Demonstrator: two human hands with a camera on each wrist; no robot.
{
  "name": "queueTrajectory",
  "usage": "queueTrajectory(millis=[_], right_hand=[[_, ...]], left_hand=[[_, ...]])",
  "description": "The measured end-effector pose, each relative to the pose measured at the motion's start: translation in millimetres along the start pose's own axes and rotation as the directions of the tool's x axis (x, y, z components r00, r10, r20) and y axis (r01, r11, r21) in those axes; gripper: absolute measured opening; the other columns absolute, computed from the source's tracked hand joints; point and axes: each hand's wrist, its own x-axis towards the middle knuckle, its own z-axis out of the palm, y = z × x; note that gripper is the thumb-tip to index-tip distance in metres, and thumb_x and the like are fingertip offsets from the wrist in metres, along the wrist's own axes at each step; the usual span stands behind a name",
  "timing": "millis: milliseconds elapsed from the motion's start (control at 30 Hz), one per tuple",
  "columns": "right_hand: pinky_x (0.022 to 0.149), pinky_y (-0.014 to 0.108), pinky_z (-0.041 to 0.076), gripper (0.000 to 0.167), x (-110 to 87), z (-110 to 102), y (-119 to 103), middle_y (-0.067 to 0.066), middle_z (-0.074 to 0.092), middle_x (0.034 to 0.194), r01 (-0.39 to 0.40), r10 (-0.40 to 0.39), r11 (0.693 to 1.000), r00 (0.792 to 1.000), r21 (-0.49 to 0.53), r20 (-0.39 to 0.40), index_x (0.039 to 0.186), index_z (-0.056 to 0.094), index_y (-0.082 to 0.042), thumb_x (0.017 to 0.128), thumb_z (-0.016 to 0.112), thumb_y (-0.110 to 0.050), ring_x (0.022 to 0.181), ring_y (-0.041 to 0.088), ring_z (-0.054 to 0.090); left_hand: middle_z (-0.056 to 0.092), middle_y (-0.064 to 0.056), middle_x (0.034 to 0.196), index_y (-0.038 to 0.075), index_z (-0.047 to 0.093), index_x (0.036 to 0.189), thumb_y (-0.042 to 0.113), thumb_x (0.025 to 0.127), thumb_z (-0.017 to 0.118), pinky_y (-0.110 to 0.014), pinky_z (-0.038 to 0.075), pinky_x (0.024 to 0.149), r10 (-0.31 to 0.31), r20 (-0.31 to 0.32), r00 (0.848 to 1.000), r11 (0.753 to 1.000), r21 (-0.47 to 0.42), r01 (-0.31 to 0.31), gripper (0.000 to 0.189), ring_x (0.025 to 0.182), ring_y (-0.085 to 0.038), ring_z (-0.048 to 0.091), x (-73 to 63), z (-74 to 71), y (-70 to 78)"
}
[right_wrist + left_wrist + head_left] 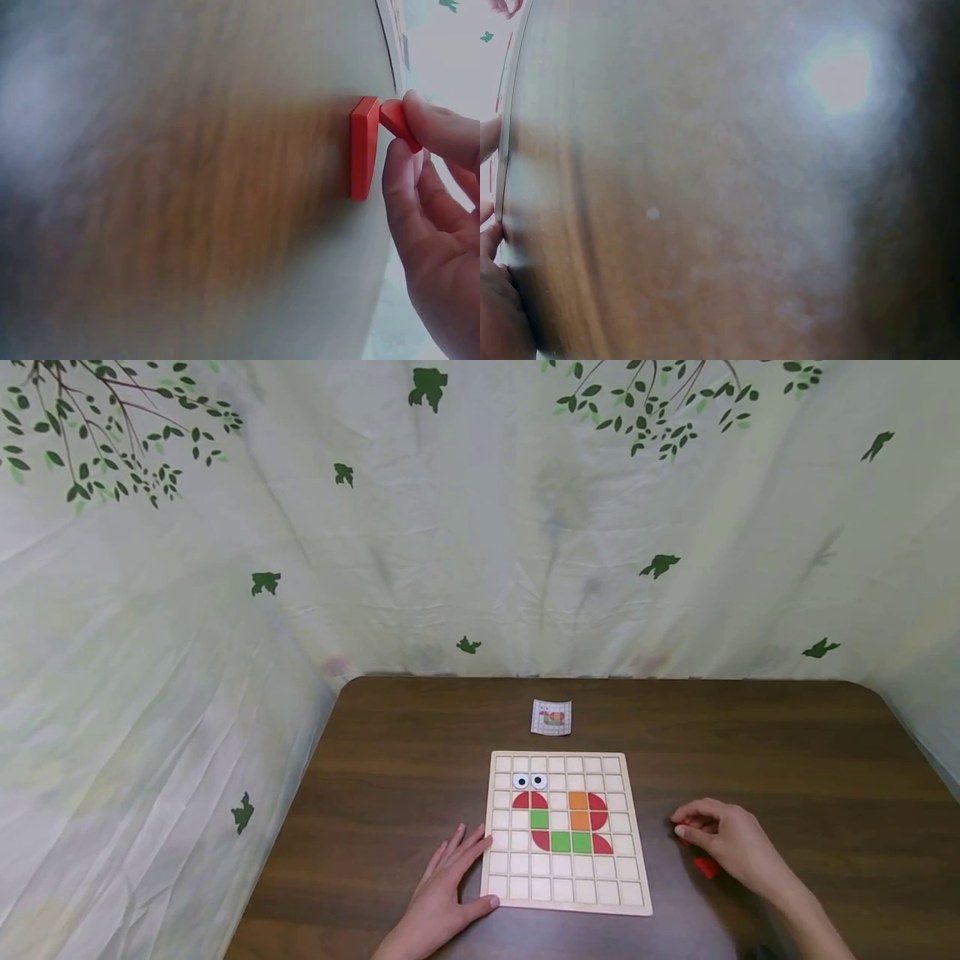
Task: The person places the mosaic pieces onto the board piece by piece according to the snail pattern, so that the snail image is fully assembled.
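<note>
At the right of the table my right hand (738,847) pinches a small red tile (396,120) between thumb and fingertips. Another red tile (707,867) lies on the table just below that hand; the right wrist view shows this second tile close beside the pinched one. My left hand (441,897) rests spread at the left edge of a pale wooden grid board (519,863), fingertips and thumb on its rim. On the board sit two eye tiles (529,782), several red rounded tiles (597,819), green squares (539,819) and orange squares (578,810).
A small picture card (551,717) with a coloured grid pattern lies beyond the board. The brown wooden table (405,760) runs back to a pale curtain (495,527) with leaf and bird prints. A dark object shows at the bottom edge, right of centre.
</note>
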Motion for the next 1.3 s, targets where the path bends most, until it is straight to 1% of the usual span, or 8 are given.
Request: queueTrajectory(millis=[100, 267, 500, 800, 1033, 1300], right_hand=[[0.065, 0.025, 0.052, 0.013, 3.6, 3, -4, -0.007, 0.066, 0.08, -0.002, 0.002, 1.0, 1.0, -0.014, -0.011, 0.098, 0.072, -0.016, 0.086, 0.077, -0.016, 0.071, 0.009, 0.062], [0.065, 0.025, 0.052, 0.015, 10.0, 9, -14, -0.007, 0.066, 0.079, -0.017, 0.016, 1.0, 1.0, -0.017, -0.007, 0.099, 0.073, -0.014, 0.085, 0.078, -0.016, 0.072, 0.012, 0.06], [0.065, 0.025, 0.051, 0.016, 18.2, 18, -31, -0.005, 0.067, 0.084, -0.03, 0.03, 1.0, 0.999, -0.01, 0.014, 0.1, 0.074, -0.014, 0.084, 0.078, -0.015, 0.074, 0.014, 0.058], [0.065, 0.026, 0.052, 0.013, 33.0, 31, -51, -0.005, 0.067, 0.084, 0.029, -0.028, 0.998, 1.0, 0.053, -0.005, 0.098, 0.074, -0.014, 0.085, 0.077, -0.013, 0.073, 0.015, 0.058], [0.065, 0.027, 0.052, 0.011, 45.2, 48, -65, -0.004, 0.067, 0.086, 0.085, -0.089, 0.988, 0.996, 0.127, 0.024, 0.096, 0.073, -0.012, 0.086, 0.076, -0.008, 0.074, 0.016, 0.059], [0.069, 0.027, 0.053, 0.012, 59.9, 66, -78, -0.005, 0.067, 0.089, 0.079, -0.088, 0.986, 0.994, 0.148, 0.06, 0.097, 0.074, -0.013, 0.086, 0.076, -0.009, 0.075, 0.014, 0.059]], left_hand=[[0.034, 0.008, 0.156, 0.024, 0.046, 0.148, 0.047, 0.083, 0.075, -0.05, 0.008, 0.114, 0.001, -0.003, 1.0, 1.0, 0.001, -0.001, 0.075, 0.149, -0.025, 0.014, -0.9, 0.6, -0.5], [0.034, 0.008, 0.156, 0.025, 0.046, 0.148, 0.048, 0.083, 0.074, -0.051, 0.009, 0.115, -0.003, -0.003, 1.0, 1.0, 0.005, 0.003, 0.075, 0.149, -0.025, 0.015, -1.2, 1.0, 0.0], [0.034, 0.008, 0.156, 0.025, 0.046, 0.148, 0.049, 0.082, 0.074, -0.051, 0.01, 0.115, -0.009, -0.003, 1.0, 1.0, 0.013, 0.009, 0.075, 0.149, -0.024, 0.014, -1.1, 1.9, -0.4], [0.034, 0.007, 0.156, 0.024, 0.046, 0.148, 0.048, 0.083, 0.074, -0.053, 0.01, 0.115, -0.004, -0.002, 1.0, 1.0, 0.016, 0.004, 0.075, 0.149, -0.025, 0.015, -0.6, 0.3, 0.9], [0.034, 0.007, 0.156, 0.025, 0.045, 0.148, 0.051, 0.083, 0.073, -0.055, 0.011, 0.114, -0.003, -0.002, 1.0, 1.0, 0.023, 0.003, 0.076, 0.149, -0.026, 0.015, -0.2, 0.4, 0.1], [0.035, 0.007, 0.156, 0.025, 0.045, 0.148, 0.05, 0.083, 0.074, -0.056, 0.011, 0.114, -0.015, 0.005, 1.0, 1.0, 0.023, 0.015, 0.076, 0.149, -0.026, 0.015, 0.2, 0.2, 0.3]])
